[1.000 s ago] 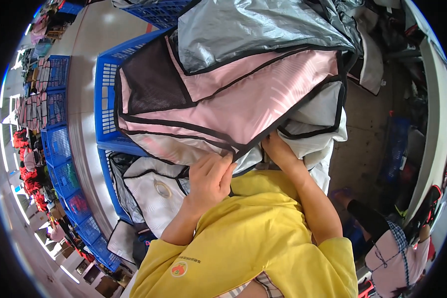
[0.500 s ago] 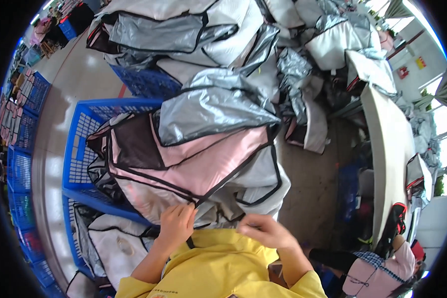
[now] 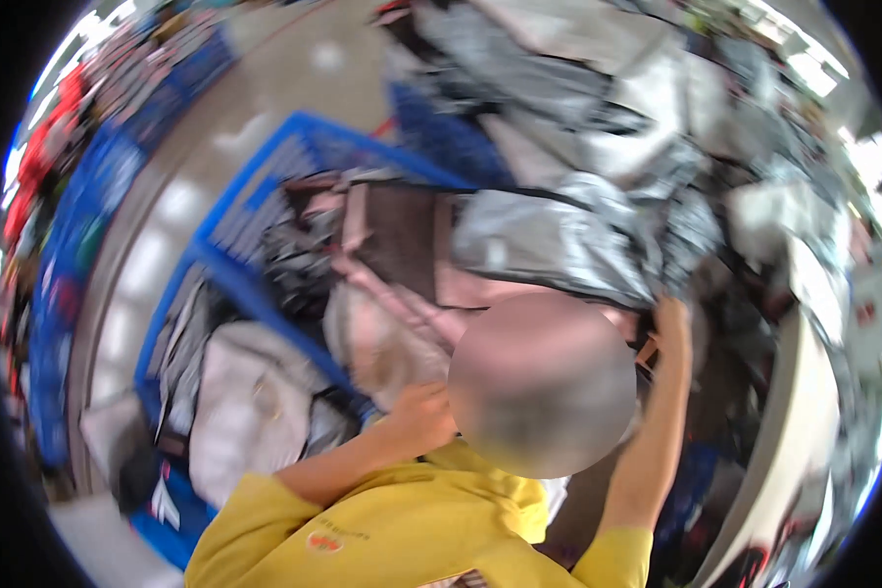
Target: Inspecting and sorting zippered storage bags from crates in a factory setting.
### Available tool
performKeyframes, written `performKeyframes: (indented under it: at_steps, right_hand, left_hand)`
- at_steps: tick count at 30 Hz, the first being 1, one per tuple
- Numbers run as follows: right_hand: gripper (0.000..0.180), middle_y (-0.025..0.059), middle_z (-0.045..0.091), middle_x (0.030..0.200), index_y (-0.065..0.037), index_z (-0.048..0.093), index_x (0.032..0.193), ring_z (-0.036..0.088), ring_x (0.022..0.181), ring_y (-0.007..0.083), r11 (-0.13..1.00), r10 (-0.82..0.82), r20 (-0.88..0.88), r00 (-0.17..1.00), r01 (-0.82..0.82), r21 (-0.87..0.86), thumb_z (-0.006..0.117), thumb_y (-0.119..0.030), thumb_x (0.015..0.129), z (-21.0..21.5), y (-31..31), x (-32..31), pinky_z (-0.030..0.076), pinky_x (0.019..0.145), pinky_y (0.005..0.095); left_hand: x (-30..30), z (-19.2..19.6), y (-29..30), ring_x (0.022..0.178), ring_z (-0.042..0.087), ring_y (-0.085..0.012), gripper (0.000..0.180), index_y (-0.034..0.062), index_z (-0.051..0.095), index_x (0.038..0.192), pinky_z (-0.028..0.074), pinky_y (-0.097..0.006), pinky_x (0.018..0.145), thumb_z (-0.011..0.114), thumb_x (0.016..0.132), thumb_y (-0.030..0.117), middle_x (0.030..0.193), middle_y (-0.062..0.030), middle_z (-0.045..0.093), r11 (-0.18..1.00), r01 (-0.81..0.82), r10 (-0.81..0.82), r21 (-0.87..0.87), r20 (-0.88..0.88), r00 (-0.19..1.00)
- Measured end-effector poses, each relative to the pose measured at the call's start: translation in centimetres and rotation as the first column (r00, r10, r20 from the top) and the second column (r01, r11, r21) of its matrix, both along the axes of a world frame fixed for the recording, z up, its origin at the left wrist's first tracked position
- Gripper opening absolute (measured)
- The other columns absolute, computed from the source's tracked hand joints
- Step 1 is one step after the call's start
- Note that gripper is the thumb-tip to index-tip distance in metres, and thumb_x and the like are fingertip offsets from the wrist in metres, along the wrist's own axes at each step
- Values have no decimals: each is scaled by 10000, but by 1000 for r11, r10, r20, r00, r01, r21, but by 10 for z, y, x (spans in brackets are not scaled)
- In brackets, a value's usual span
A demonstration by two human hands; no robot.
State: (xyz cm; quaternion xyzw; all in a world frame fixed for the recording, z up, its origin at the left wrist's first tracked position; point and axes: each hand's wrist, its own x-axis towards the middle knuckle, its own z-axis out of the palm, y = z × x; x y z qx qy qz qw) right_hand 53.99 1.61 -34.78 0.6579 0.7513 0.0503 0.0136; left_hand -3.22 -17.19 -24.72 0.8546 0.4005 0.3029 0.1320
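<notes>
A sewn pink and silver fabric piece (image 3: 559,243) with black trim and a dark mesh panel spreads in front of me, over the side of a blue crate. At its near edge, my left hand (image 3: 421,419) is closed, its fingers curled on the fabric. My right hand (image 3: 670,318) reaches out to the far right corner, where the fingers close on the black-trimmed edge; motion blurs them. A round blurred patch hides the fabric between the two hands.
The blue crate (image 3: 294,323) holds more dark and grey pieces. Beside it lies a pale fabric piece (image 3: 250,412). A large heap of silver and white pieces (image 3: 647,88) rises beyond. A pale board edge (image 3: 784,431) stands at right; blue crates (image 3: 73,294) line the left.
The view has turned, so the crate and heap appear shifted right. My right hand has gone from near my body out to the fabric's right corner. My left hand remains at the near edge.
</notes>
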Motion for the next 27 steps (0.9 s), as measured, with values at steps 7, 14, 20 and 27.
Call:
performKeyframes:
  at_steps: [7, 14, 20, 27]
  right_hand:
    - [395, 49, 676, 869, 14, 692, 1165, 575, 637, 129, 797, -510, -839, 187, 469, -380, 556, -342, 1061, 50, -14, -128, 421, 527, 315]
    - [353, 4, 662, 928, -5, 686, 1189, 535, 787, 106, 793, -481, -870, 107, 477, -380, 553, -311, 1072, 72, -96, -107, 405, 651, 270]
    - [459, 49, 641, 1218, -18, 608, 1367, 554, 990, 132, 743, -344, -939, -27, 603, -290, 583, -359, 1061, 85, -145, -125, 429, 728, 279]
    - [419, 13, 694, 1117, -51, 643, 1298, 621, 837, 99, 743, -368, -925, -90, 570, -351, 610, -387, 1050, 98, -181, -131, 437, 603, 257]
  left_hand:
    - [-23, -1, -20, 815, 680, -224, 170, 72, 627, 960, 526, -361, 700, 686, 827, 160, 851, -45, 653, 981, -183, 184, -66, 8, 983]
    - [-33, 16, -14, 796, 693, -228, 153, 75, 629, 975, 540, -344, 700, 708, 931, 199, 875, -46, 667, 985, -161, 164, -69, 39, 986]
    - [-35, 9, -13, 775, 690, -254, 208, 45, 664, 1048, 548, -360, 672, 741, 902, 172, 919, -73, 688, 994, -86, 90, -66, 51, 995]
    - [-39, 35, 3, 620, 698, -306, 338, 89, 645, 952, 527, -419, 553, 780, 911, 396, 668, -118, 667, 825, -293, 406, -483, 146, 902]
